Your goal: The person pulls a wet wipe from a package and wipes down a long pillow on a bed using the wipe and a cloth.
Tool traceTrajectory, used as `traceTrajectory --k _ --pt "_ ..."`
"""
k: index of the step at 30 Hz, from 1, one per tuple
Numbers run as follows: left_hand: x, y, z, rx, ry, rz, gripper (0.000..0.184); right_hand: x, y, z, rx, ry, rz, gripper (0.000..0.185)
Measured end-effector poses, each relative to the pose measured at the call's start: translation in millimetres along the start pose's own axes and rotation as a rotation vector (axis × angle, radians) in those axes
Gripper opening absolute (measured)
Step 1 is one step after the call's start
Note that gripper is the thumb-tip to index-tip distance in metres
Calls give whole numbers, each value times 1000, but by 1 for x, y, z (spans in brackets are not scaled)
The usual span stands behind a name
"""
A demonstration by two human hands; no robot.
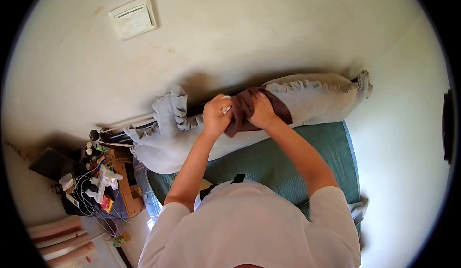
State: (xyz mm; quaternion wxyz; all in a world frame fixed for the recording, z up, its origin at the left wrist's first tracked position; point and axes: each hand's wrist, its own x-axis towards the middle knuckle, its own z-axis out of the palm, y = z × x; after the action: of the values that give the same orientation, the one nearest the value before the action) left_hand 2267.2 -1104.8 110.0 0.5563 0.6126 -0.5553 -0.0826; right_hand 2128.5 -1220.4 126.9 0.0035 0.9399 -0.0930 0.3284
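A dark brown cloth [280, 105] lies bunched over the middle of a grey, ruffle-edged headboard cover [319, 97]. My left hand [217, 116] is closed in a fist at the cloth's left edge. A small whitish bit shows between its fingers; I cannot make out what it is. My right hand [262, 111] grips the cloth from the right, its fingertips partly hidden in the folds. Left of my hands, the cover's ruffle [178, 107] is gathered up, and dark bars of the headboard show behind it.
Below the cover is a bed with a green mat [317, 145]. At left, a wooden bedside cabinet [126, 181] stands by a white power strip [102, 184], tangled cables and clutter. A switch plate [134, 18] is on the wall behind.
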Motion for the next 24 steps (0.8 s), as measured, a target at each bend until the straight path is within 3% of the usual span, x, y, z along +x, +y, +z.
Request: traceTrajectory --k 1,2,3,4,6,8,10,12,14,16,18,20,22,24 --pt "-11 0 -3 -140 122 -72 16 5 6 5 3 -1 -12 31" --pt "-21 0 -7 -280 242 -144 18 11 10 6 3 -151 177 26" --pt "-33 -7 -13 -138 209 -259 36 11 8 8 4 -303 376 22" --pt "-42 -15 -9 -139 217 -258 36 13 8 11 3 -304 368 22" --pt "-59 -26 -1 198 61 -343 50 12 9 23 185 14 595 22" --pt "-59 -34 0 146 38 -397 55 9 12 34 320 115 623 25" --pt "-61 -37 2 92 66 -409 50 6 8 36 616 418 800 25" --pt "-61 -44 -2 56 85 -395 46 19 -4 22 602 479 807 33" --pt "-65 -55 -3 -11 60 -272 42 25 1 18 1290 653 483 40" --pt "-68 -67 0 -105 92 -330 35 8 14 7 1484 770 944 45" --pt "-61 -65 -6 -200 129 -383 28 1 33 -23 1859 724 682 41" --pt "-53 -55 -21 -552 8 -656 13 13 22 -53 1748 662 732 39" --pt "-51 -57 -21 -624 91 -604 9 33 9 -67 1630 598 774 39" --pt "-46 -51 -25 -600 134 -612 9 52 -10 -59 551 -226 10 48"
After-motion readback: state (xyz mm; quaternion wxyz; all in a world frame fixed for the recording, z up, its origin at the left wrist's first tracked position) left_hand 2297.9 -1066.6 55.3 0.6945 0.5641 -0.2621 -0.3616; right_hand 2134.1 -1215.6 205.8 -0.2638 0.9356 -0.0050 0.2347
